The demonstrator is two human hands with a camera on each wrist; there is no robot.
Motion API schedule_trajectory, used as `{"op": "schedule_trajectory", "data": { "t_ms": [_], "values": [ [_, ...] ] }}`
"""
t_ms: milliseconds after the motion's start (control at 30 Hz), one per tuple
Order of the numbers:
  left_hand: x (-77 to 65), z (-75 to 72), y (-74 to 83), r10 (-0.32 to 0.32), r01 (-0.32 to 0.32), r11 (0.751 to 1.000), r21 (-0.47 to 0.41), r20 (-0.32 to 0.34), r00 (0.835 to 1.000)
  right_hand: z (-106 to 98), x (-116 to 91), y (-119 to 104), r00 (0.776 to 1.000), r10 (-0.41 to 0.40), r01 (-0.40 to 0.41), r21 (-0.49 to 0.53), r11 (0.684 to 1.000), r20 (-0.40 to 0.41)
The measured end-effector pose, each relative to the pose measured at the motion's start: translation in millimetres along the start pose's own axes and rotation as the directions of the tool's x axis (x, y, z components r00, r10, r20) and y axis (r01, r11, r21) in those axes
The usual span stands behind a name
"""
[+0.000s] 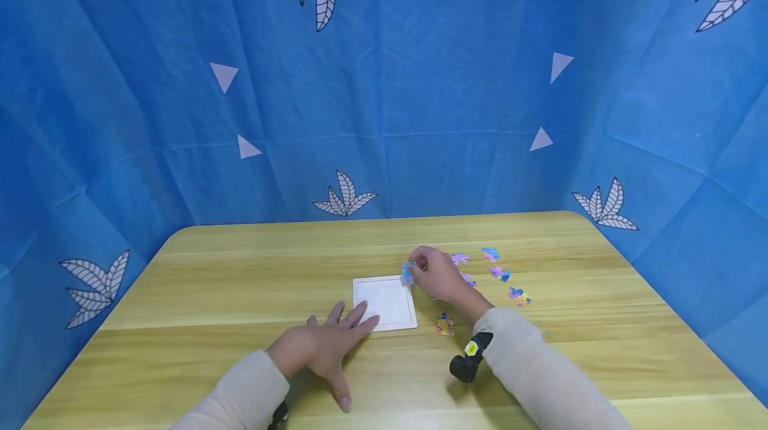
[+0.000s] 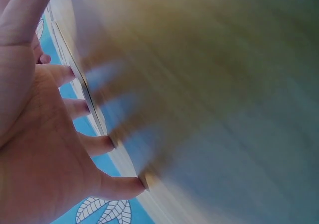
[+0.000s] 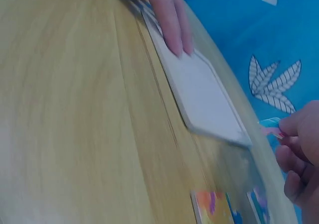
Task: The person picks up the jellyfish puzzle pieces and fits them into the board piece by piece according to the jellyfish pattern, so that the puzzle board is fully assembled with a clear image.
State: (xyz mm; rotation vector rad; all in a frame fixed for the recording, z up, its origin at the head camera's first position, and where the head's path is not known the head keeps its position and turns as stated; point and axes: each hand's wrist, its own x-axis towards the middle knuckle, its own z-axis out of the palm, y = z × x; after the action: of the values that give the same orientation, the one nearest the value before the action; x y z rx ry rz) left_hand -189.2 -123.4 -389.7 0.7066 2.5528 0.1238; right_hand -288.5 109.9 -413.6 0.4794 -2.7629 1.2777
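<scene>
A blue and pink jigsaw piece (image 1: 407, 274) is pinched between the thumb and fingers of my right hand (image 1: 438, 277), over the upper right corner of a square white puzzle tray (image 1: 387, 307). In the right wrist view the piece (image 3: 271, 130) shows above the table, beyond the tray's (image 3: 209, 99) edge. My left hand (image 1: 327, 347) has its fingers spread, with fingertips on the tray's left and lower part. The left wrist view shows those fingers straight, the tips down on the tray and the tabletop. No pieces lie inside the tray's raised border.
Several loose jigsaw pieces lie right of the tray, among them a yellow-orange one (image 1: 445, 325), a multicoloured one (image 1: 519, 296) and a blue one (image 1: 490, 255). My right forearm partly covers this area. The wooden table (image 1: 240, 277) ends at a blue curtain (image 1: 420, 83) with leaf prints.
</scene>
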Motion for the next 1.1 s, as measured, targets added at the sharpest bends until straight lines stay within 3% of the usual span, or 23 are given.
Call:
{"op": "schedule_trajectory", "data": {
  "t_ms": [200,467,1100],
  "values": [
    [-0.6,-0.5,-1.2,0.000,0.000,1.000,-0.002,0.009,1.000,13,2,-10,0.998,0.045,-0.049,0.104,0.993,0.040],
    [-0.3,1.3,-2.8,0.004,-0.004,1.000,-0.013,0.008,1.000,28,6,-18,0.992,0.107,-0.117,0.166,0.979,0.065],
    [-0.4,-0.9,-0.8,-0.017,0.017,1.000,-0.009,0.031,0.999,49,12,-29,0.985,0.100,-0.112,0.076,0.991,0.143]
  ]
}}
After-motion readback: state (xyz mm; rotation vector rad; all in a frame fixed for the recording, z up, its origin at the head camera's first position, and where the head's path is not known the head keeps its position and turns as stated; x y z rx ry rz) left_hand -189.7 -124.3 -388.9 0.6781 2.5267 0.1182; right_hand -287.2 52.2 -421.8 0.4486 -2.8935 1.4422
